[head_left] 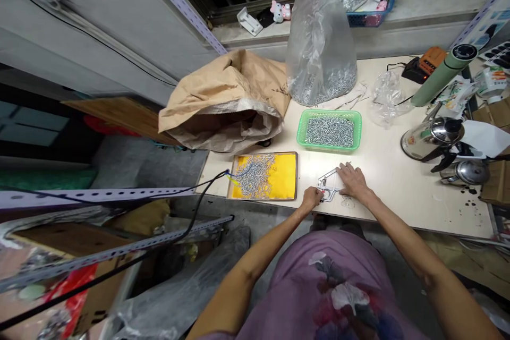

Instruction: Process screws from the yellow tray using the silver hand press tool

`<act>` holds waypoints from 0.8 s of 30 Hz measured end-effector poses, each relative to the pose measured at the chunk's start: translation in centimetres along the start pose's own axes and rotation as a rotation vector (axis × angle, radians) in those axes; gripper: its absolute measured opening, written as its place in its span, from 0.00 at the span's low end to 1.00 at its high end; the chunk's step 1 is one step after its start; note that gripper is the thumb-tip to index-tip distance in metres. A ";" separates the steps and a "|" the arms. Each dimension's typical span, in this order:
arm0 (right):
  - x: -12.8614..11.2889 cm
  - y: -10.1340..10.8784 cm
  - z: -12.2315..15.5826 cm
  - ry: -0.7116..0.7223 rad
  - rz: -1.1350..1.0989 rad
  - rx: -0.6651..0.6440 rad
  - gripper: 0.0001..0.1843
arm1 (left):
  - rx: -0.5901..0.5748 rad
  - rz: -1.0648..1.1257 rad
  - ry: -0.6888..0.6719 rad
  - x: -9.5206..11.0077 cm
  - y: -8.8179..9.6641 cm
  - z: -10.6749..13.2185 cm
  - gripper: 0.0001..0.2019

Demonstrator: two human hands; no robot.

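Observation:
A small bent metal bracket (329, 185) with a spring lies on the pale table (398, 191) near its front edge. My left hand (311, 197) is closed in a pinch at the bracket's left end, by the spring. My right hand (352, 180) lies flat over the bracket's right side, fingers stretched out and pressing down. Left of my hands, a yellow tray (283, 176) holds a pile of small metal parts (255, 174). Behind my hands stands a green basket (330, 130) filled with the same kind of parts.
A brown paper sack (227, 101) lies open at the table's back left. A tall clear plastic bag (322, 42) with metal parts stands behind the basket. Steel kettles (434, 138), a green cylinder (442, 75) and clutter fill the right side. A black cable (199, 196) hangs off the left edge.

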State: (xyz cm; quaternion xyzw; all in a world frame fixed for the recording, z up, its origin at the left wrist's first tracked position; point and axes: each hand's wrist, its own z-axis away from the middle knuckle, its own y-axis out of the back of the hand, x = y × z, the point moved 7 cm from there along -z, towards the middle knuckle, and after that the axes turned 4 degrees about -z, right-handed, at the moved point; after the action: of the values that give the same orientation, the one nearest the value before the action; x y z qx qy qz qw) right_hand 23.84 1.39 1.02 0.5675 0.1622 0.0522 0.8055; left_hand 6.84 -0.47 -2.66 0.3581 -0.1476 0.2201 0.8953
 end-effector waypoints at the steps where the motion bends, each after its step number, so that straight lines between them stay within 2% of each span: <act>1: 0.0 -0.2 0.0 0.002 0.010 0.004 0.53 | 0.009 0.000 0.001 0.0 0.0 0.0 0.10; 4: -0.2 -0.3 0.1 -0.007 0.035 0.023 0.57 | 0.018 0.008 0.006 0.0 0.0 0.0 0.10; 6: -0.5 0.1 0.0 -0.008 0.039 0.031 0.54 | 0.020 0.025 0.023 -0.1 0.0 0.1 0.10; 9: -0.8 0.9 -0.1 0.007 0.024 0.034 0.45 | 0.024 0.036 0.054 -0.4 0.0 0.4 0.11; 11: -0.9 1.3 -0.2 0.013 0.009 0.040 0.36 | 0.075 0.010 0.037 -0.5 0.3 0.9 0.13; 13: -1.0 1.5 -0.2 0.013 -0.003 0.046 0.29 | 0.197 -0.056 -0.068 0.3 1.0 1.4 0.11; 15: -1.0 1.4 -0.2 0.010 -0.011 0.058 0.24 | 0.315 -0.170 -0.255 2.0 1.4 2.0 0.07; 16: -1.1 1.4 -0.2 0.007 -0.013 0.067 0.23 | 0.345 -0.241 -0.360 3.2 1.4 2.2 0.09; 18: -1.3 1.3 0.0 0.001 -0.012 0.079 0.23 | 0.336 -0.389 -0.537 5.6 0.7 2.1 0.18; 20: -1.4 1.1 0.2 -0.008 -0.002 0.076 0.25 | 0.289 -0.516 -0.639 7.5 0.0 1.5 0.26; 24: -0.9 1.2 0.8 -0.063 0.022 0.050 0.32 | 0.201 -0.657 -0.667 9.5 -0.6 0.0 0.32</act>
State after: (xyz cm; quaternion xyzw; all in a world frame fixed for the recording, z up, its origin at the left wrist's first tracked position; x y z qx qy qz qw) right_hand 23.31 0.87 2.56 0.5908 0.1318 0.0394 0.7950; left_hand 15.32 1.87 1.04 0.5216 -0.2837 -0.1882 0.7823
